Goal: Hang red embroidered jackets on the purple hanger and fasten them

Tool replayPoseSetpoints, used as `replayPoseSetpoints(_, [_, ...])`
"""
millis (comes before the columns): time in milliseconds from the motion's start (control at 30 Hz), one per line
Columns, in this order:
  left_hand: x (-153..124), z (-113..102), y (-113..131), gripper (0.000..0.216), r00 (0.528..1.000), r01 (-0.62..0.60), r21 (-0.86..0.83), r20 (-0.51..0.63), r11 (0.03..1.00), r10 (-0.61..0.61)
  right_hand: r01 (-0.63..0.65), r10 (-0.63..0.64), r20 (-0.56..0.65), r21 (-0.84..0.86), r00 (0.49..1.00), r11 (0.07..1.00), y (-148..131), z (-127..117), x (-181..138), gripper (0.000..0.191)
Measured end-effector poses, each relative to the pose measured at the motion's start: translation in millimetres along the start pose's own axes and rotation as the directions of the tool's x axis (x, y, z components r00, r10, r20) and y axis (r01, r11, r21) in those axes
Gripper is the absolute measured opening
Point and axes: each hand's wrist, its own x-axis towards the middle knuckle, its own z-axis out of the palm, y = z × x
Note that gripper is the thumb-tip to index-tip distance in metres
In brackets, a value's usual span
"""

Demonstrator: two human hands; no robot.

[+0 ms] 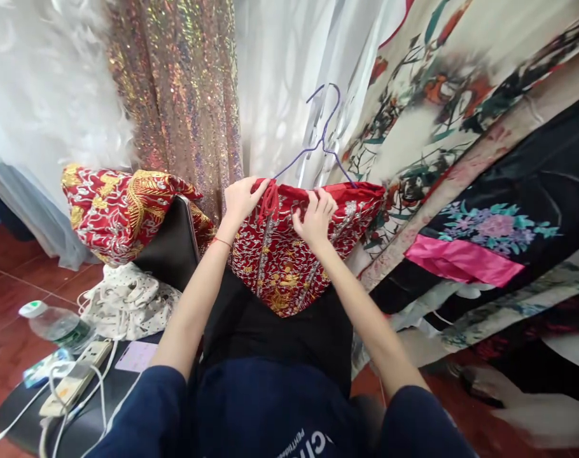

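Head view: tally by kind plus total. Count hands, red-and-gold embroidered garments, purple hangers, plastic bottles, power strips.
Hands: 2 (left hand, right hand)
Red-and-gold embroidered garments: 2 (bodice, draped garment)
Purple hanger: 1
Plastic bottle: 1
Power strip: 1
Total: 7

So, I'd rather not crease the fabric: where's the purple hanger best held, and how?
Probably pinch the purple hanger by its neck, just under the hook, reaching from above: that thin wire rises bare over the red garment.
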Motion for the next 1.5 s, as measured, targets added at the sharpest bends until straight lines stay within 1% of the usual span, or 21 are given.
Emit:
replayPoseSetpoints(33, [-3.9,0.0,4.9,0.054,1.0,0.021,0.011,-0.016,1.0,-0.021,-0.045,0.045,-0.026,0.029,0.999,0.999,-12.0,2.3,-6.2,0.042])
replayPoseSetpoints(67, [-6.5,0.2,9.5,0.055,0.999,0.039,0.018,-0.025,0.999,-0.038,-0.074,0.076,-0.018,0.067,0.997,0.995,-23.9,4.8,-11.1,0.038])
replayPoseSetpoints(133, [-9.0,0.5,17.4,0.058,0.997,0.066,0.019,-0.045,0.998,-0.065,-0.131,0.123,0.059,0.146,0.991,0.981,-44.4,10.4,-16.0,0.036])
replayPoseSetpoints(200, [-9.1,-0.3,22.8,0.061,0.993,0.099,0.011,-0.059,0.995,-0.098,-0.177,0.147,0.159,0.202,0.976,0.963,-58.2,15.7,-15.2,0.036])
replayPoseSetpoints(300, [-7.9,-3.3,27.8,0.067,0.987,0.152,-0.002,-0.048,0.988,-0.152,-0.199,0.141,0.237,0.243,0.961,0.949,-64.2,19.3,-11.7,0.037])
replayPoseSetpoints(400, [-6.9,-5.7,31.2,0.066,0.982,0.186,-0.006,-0.016,0.983,-0.186,-0.21,0.127,0.318,0.242,0.94,0.947,-57.0,16.8,-18.9,0.041])
replayPoseSetpoints(467, [-6.7,-5.6,32.1,0.057,0.981,0.193,0.006,0.001,0.981,-0.193,-0.233,0.136,0.415,0.193,0.9,0.953,-49.1,13.5,-34.9,0.043])
replayPoseSetpoints(567, [-5.9,-2.7,30.1,0.044,0.982,0.19,0.022,0.006,0.982,-0.19,-0.326,0.235,0.554,0.07,0.799,0.943,-37.6,9.5,-77.4,0.045])
replayPoseSetpoints(600, [-5.3,-1.3,28.7,0.044,0.982,0.188,0.022,0.003,0.982,-0.188,-0.357,0.271,0.583,0.035,0.766,0.933,-34.2,8.7,-94.9,0.043])
replayPoseSetpoints(700, [-3.3,2.2,24.2,0.047,0.985,0.172,0.017,-0.002,0.985,-0.172,-0.406,0.325,0.64,-0.023,0.696,0.914,-25.0,8.6,-144.2,0.032])
replayPoseSetpoints(767, [-2.9,3.2,22.4,0.05,0.989,0.148,0.014,-0.001,0.989,-0.148,-0.429,0.344,0.652,-0.032,0.676,0.903,-20.1,10.9,-162.5,0.027])
replayPoseSetpoints(833, [-3.3,2.7,21.6,0.053,0.991,0.136,0.012,-0.004,0.991,-0.136,-0.437,0.345,0.641,-0.017,0.686,0.9,-17.8,14.0,-162.1,0.025])
replayPoseSetpoints(900, [-4.1,1.1,21.1,0.056,0.991,0.133,0.004,-0.005,0.991,-0.133,-0.428,0.327,0.614,0.02,0.718,0.904,-19.4,15.3,-144.0,0.022])
replayPoseSetpoints(933, [-4.5,-0.1,20.9,0.057,0.992,0.129,-0.003,0.0,0.992,-0.129,-0.418,0.31,0.589,0.051,0.746,0.907,-21.7,14.5,-130.1,0.022])
replayPoseSetpoints(1000, [-5.4,-2.7,20.4,0.056,0.994,0.111,-0.016,0.02,0.994,-0.111,-0.384,0.267,0.502,0.142,0.822,0.912,-28.8,9.6,-97.5,0.027])
replayPoseSetpoints(1033, [-5.9,-4.0,20.3,0.055,0.995,0.1,-0.023,0.031,0.995,-0.099,-0.349,0.236,0.418,0.22,0.878,0.911,-33.2,5.8,-80.8,0.029])
replayPoseSetpoints(1067, [-6.5,-5.1,20.3,0.054,0.995,0.089,-0.03,0.039,0.996,-0.087,-0.306,0.205,0.333,0.287,0.92,0.908,-37.9,1.5,-64.8,0.03])
replayPoseSetpoints(1133, [-7.7,-7.0,20.7,0.053,0.996,0.074,-0.034,0.046,0.997,-0.072,-0.202,0.121,0.236,0.355,0.964,0.913,-47.7,-7.1,-37.4,0.036])
replayPoseSetpoints(1233, [-9.5,-8.4,20.9,0.052,0.997,0.067,-0.016,0.045,0.998,-0.066,-0.097,0.026,0.227,0.307,0.974,0.947,-61.7,-16.0,-11.9,0.046])
replayPoseSetpoints(1367, [-9.9,-7.6,17.6,0.049,0.997,0.05,0.0,0.055,0.999,-0.05,-0.098,0.045,0.237,0.22,0.97,0.97,-74.1,-16.7,-1.5,0.052])
replayPoseSetpoints(1500, [-9.0,-4.0,14.0,0.046,0.998,0.033,-0.002,0.056,0.999,-0.032,-0.086,0.045,0.244,0.159,0.969,0.984,-72.8,-13.5,-0.2,0.049])
